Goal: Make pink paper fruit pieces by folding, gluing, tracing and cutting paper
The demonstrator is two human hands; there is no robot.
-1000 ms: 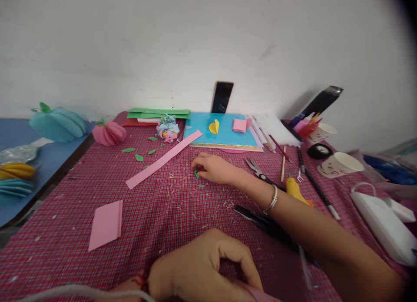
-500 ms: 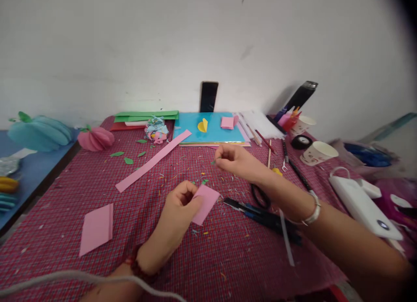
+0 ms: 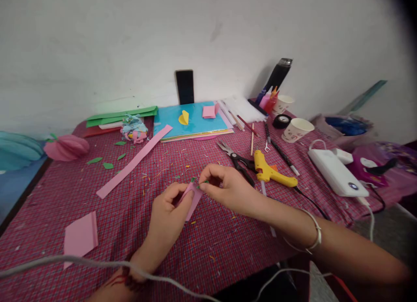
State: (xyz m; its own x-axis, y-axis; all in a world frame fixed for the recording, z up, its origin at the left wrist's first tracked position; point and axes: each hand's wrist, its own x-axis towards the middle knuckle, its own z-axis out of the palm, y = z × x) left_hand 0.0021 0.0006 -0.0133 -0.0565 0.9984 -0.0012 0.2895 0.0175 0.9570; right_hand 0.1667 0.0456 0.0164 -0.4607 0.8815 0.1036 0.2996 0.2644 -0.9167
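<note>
Above the tablecloth [image 3: 130,221], my left hand [image 3: 169,213] grips a pink paper [image 3: 194,204] while my right hand [image 3: 233,191] pinches a green bit [image 3: 206,181] at its edge, apparently unattached; cut green leaves [image 3: 94,160] lie loose

Held pink card [image 3: 195,203]: matt ppr, smooth. Blue sheet [image 3: 171,122]: glossy, plas.-like. Tablecloth [image 3: 130,226]: creased cloth. Glue gun [image 3: 271,173]: smooth plas.
</note>
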